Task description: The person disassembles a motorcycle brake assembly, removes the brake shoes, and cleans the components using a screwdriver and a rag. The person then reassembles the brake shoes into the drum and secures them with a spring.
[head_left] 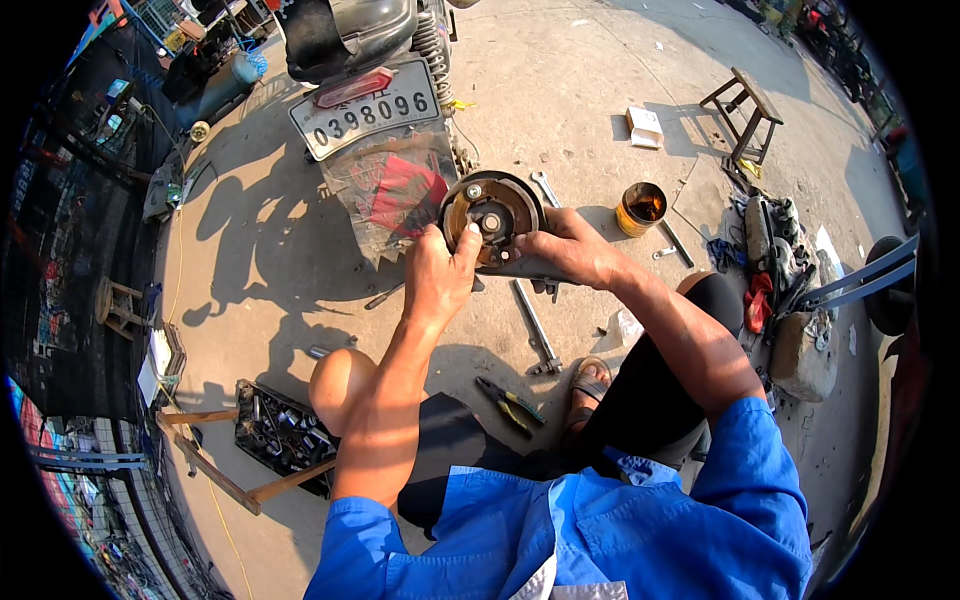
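My left hand (440,268) and my right hand (575,248) grip a round drum brake plate (510,208) from its two sides. Both thumbs press on its inner face, near the hub in the middle; the other fingers are mostly hidden behind it. A dark outer rim, brownish curved brake shoes and a few round metal pins show on that face. Just beyond it is the rear of a motorcycle, with a muddy splash flap (400,190) under its licence plate (365,110). A spanner (543,188) lies on the ground beyond my right hand.
Between my feet lie a long metal bar tool (535,322) and pliers (510,407). An open toolbox (285,432) of sockets stands at left. Rightward are a rusty can (632,220), a white box (644,128), a wooden stool (752,98) and heaped rags (775,245).
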Tool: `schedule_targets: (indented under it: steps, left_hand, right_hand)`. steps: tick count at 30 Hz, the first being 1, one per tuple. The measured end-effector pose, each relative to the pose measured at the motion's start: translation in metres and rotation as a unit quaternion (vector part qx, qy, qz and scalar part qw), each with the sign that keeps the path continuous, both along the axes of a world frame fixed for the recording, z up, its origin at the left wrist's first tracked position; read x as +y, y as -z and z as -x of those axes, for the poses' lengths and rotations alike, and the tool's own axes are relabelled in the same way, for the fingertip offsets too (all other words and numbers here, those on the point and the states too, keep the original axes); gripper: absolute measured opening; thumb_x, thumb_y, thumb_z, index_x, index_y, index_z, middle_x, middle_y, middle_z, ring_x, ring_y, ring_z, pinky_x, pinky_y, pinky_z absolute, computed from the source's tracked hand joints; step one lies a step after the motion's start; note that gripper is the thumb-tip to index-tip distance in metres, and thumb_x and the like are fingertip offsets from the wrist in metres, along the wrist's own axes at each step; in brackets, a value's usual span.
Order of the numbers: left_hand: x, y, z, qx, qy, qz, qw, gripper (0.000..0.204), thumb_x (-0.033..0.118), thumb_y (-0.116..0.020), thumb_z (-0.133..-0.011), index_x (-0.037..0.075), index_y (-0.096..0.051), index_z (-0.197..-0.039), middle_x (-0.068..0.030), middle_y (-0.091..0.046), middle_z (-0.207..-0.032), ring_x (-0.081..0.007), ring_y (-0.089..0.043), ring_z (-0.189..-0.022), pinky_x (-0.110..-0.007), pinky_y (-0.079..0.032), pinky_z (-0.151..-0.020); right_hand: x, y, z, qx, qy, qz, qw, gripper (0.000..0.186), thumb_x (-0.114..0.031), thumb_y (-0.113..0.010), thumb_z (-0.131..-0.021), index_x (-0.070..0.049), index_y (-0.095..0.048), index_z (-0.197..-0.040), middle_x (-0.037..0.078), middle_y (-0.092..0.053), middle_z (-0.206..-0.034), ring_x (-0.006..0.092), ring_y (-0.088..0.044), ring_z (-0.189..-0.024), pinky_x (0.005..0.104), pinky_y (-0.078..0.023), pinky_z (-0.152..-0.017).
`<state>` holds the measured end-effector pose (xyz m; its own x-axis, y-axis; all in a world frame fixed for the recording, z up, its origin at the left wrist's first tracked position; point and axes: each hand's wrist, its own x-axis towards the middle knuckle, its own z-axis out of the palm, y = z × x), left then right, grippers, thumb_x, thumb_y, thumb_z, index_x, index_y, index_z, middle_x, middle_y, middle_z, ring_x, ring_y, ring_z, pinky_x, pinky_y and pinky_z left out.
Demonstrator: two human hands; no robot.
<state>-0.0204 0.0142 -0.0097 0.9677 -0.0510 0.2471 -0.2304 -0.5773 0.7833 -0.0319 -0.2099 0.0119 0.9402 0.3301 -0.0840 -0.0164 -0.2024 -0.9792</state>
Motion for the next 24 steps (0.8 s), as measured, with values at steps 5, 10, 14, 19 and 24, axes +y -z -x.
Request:
schedule_targets:
  steps: [5,10,14,19,24]
  left_hand:
    - [0.000,0.007,-0.001,0.024,0.019,0.088,0.996,0.043,0.035,-0.071,-0.095,-0.007,-0.064,-0.089,-0.0133,-0.069,-0.077,-0.0162,-0.063,-0.071,-0.037,-0.050,-0.064]
    - [0.001,0.011,-0.002,0.067,0.040,0.152,0.985,0.036,0.031,-0.071,-0.096,-0.004,-0.066,-0.097,-0.0078,-0.070,-0.088,-0.0120,-0.062,-0.078,-0.032,-0.051,-0.067]
    - [0.000,0.010,-0.001,0.066,0.081,0.203,0.973,0.035,0.030,-0.072,-0.096,-0.003,-0.067,-0.106,-0.0070,-0.071,-0.094,-0.0110,-0.063,-0.080,-0.029,-0.052,-0.069]
    - [-0.004,-0.003,0.003,0.132,0.113,0.252,0.952,0.035,0.028,-0.074,-0.095,-0.001,-0.067,-0.113,-0.0069,-0.071,-0.100,-0.0105,-0.066,-0.083,-0.026,-0.056,-0.070]
    - [-0.002,0.006,-0.002,0.126,0.168,0.331,0.920,0.034,0.026,-0.071,-0.097,-0.001,-0.065,-0.118,-0.0062,-0.071,-0.100,-0.0109,-0.068,-0.082,-0.026,-0.057,-0.064]
  right_hand:
    - [-0.001,0.003,0.000,0.008,-0.001,-0.016,1.000,0.051,-0.031,-0.066,-0.091,0.013,-0.064,-0.115,0.016,-0.071,-0.096,0.0182,-0.067,-0.081,0.0333,-0.056,-0.070]
    - [-0.001,-0.004,0.002,0.016,-0.007,-0.027,0.999,0.052,-0.032,-0.066,-0.091,0.014,-0.063,-0.115,0.016,-0.071,-0.094,0.0181,-0.067,-0.080,0.0326,-0.056,-0.067]
    - [-0.003,0.001,0.001,0.019,-0.009,-0.037,0.999,0.052,-0.032,-0.066,-0.090,0.014,-0.063,-0.114,0.016,-0.071,-0.092,0.0177,-0.067,-0.077,0.0319,-0.056,-0.065]
    - [-0.004,-0.001,0.003,0.033,-0.007,-0.041,0.999,0.052,-0.032,-0.066,-0.090,0.013,-0.063,-0.114,0.015,-0.071,-0.092,0.0173,-0.067,-0.076,0.0313,-0.056,-0.063]
    - [-0.003,-0.002,0.002,0.036,-0.010,-0.046,0.998,0.053,-0.033,-0.067,-0.089,0.013,-0.063,-0.116,0.015,-0.071,-0.095,0.0167,-0.067,-0.078,0.0309,-0.056,-0.065]
